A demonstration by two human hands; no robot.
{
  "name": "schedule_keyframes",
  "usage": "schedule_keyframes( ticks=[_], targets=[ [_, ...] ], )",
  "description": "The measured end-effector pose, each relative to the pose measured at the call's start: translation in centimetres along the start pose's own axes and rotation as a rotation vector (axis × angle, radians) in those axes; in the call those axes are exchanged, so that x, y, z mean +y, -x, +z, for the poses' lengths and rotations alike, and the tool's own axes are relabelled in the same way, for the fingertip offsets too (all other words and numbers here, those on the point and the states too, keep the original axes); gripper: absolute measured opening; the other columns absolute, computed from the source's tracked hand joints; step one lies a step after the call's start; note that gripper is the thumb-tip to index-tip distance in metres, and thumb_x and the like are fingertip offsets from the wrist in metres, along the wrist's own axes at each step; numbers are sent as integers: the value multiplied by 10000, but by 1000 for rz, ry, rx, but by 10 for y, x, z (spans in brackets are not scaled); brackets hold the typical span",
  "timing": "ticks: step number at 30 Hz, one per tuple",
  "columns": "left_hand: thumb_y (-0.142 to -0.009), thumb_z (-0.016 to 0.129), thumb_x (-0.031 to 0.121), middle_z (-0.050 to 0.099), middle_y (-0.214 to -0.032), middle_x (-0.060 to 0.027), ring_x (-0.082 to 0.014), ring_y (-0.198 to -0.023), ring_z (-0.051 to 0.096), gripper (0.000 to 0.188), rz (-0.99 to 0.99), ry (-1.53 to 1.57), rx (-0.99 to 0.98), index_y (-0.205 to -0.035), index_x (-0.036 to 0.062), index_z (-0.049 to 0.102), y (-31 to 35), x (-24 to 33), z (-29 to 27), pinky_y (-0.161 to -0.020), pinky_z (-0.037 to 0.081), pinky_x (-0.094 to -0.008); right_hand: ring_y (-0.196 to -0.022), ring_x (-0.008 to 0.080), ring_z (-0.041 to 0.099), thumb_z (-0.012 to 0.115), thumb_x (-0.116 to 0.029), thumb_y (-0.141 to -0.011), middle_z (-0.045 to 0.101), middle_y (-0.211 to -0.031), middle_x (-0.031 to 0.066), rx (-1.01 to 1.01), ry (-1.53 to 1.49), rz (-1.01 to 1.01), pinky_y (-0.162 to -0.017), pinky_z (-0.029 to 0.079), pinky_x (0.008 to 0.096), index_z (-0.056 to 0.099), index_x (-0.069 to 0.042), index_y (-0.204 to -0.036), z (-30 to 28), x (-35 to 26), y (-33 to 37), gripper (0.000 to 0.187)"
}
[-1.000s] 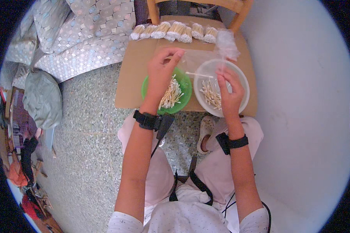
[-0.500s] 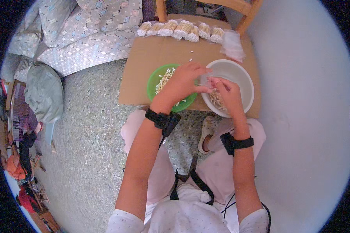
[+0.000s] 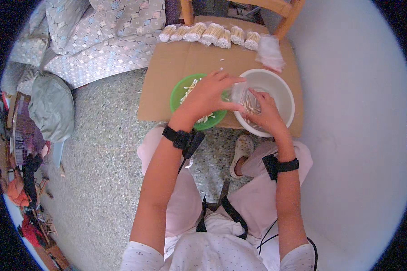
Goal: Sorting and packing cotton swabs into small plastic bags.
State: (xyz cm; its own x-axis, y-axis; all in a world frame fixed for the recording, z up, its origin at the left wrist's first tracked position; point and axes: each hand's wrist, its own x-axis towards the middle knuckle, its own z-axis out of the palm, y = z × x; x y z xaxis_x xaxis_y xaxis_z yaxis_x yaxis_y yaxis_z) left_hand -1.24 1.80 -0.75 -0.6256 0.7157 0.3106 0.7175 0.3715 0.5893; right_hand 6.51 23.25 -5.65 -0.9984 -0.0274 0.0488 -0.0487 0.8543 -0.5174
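Note:
My left hand (image 3: 212, 94) reaches over the green bowl (image 3: 173, 97) and holds a small clear plastic bag (image 3: 238, 92) between thumb and fingers, at the white bowl's left rim. My right hand (image 3: 269, 113) is inside the white bowl (image 3: 288, 101), its thumb and fingers curled round a bunch of cotton swabs (image 3: 250, 106) beside the bag. Loose cotton swabs (image 3: 188, 93) lie in the green bowl, partly hidden under my left hand and wrist. How many swabs my right fingers grip cannot be made out.
Filled bags of cotton swabs (image 3: 211, 34) stand in a row along the back of the cardboard-topped chair seat (image 3: 167, 63). Flat clear bags (image 3: 270, 52) lie at the back right. Two stray swab pieces (image 3: 221, 64) rest behind the bowls. A pale wall (image 3: 357, 113) rises on the right.
My right hand has gone from pinching at the bag's edge to curling round swabs in the white bowl. The left hand has shifted slightly left, still holding the bag.

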Motion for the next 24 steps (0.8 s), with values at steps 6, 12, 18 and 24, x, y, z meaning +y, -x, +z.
schedule_keyframes(
  ticks=[6,12,18,24],
  targets=[
    [-801,653,328,603,-1063,-121,-305,-1021,534,401,16,-41,253,-1117,85,617,-2,-10,8,-894,431,-392,-1062,375,517,664,-113,-755,519,-1149,193,5,4,-14,-927,432,416,502,-99,-1274,2,-3,-2,544],
    [-825,633,290,632,-974,-123,-298,-996,545,287,-129,50,323,-996,61,656,-4,-9,8,-861,436,-397,-918,356,599,612,-129,-796,613,-1039,163,64,14,53,-811,481,443,574,-102,-1162,1,-16,1,369],
    [-837,632,300,629,-1067,-129,-304,-1056,548,298,-68,-77,276,-1056,98,651,-4,-5,6,-931,407,-403,-922,348,604,544,-256,-879,641,-1016,161,154,-41,162,-800,475,421,628,-89,-1070,-8,-29,0,268],
    [-814,642,338,579,-1157,-126,-325,-1148,477,395,77,-75,251,-1143,123,606,-9,-5,16,-986,378,-414,-947,351,597,524,-241,-897,629,-1068,166,270,-96,-72,-842,458,417,636,-51,-1062,-5,-21,-3,276]
  ],
)
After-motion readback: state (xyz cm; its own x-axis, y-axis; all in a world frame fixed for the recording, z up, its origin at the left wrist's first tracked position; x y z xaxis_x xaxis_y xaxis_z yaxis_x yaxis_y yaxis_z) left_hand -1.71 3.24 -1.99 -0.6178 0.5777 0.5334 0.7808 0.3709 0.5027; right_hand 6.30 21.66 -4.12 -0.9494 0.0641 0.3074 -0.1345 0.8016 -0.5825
